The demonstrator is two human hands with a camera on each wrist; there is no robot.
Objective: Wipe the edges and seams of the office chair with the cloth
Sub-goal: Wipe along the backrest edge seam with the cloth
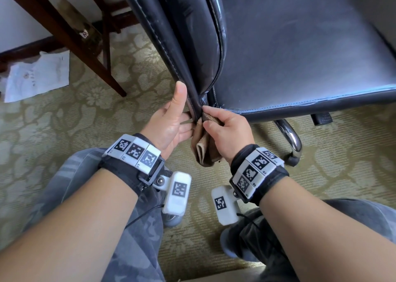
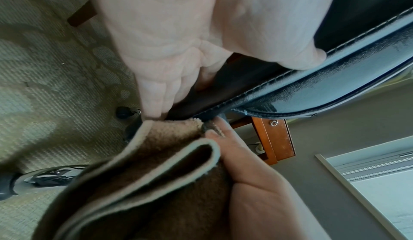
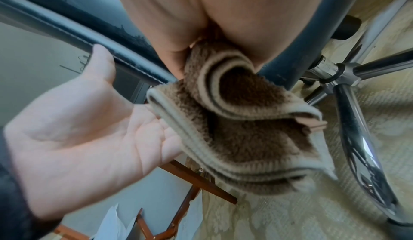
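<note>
Crouching over a patterned carpet, you worked at the lower corner of the black office chair, seen from the head camera. Your left hand was open, thumb raised along the stitched edge of the backrest and fingers reaching behind it. Your right hand pinched a folded brown cloth between thumb and curled fingers, pressing its upper end into the seam where backrest and seat meet, just beside your left fingers. The rest of the cloth hung below both hands. Beyond your left hand stood a wooden table leg, with crumpled paper on the floor past it. A chrome chair leg curved away beyond your right hand.

From the left wrist, your palm and thumb lay against the stitched edge, fingers straight behind the panel. The cloth sat directly below them, your right hand's thumb pinning its top against the seam.

From the right wrist, your hand closed on the cloth, whose folded layers fanned out beneath it. Your left palm faced upward, open, touching the cloth's edge, thumb on the chair edge. The chrome base spread beneath your right hand.
</note>
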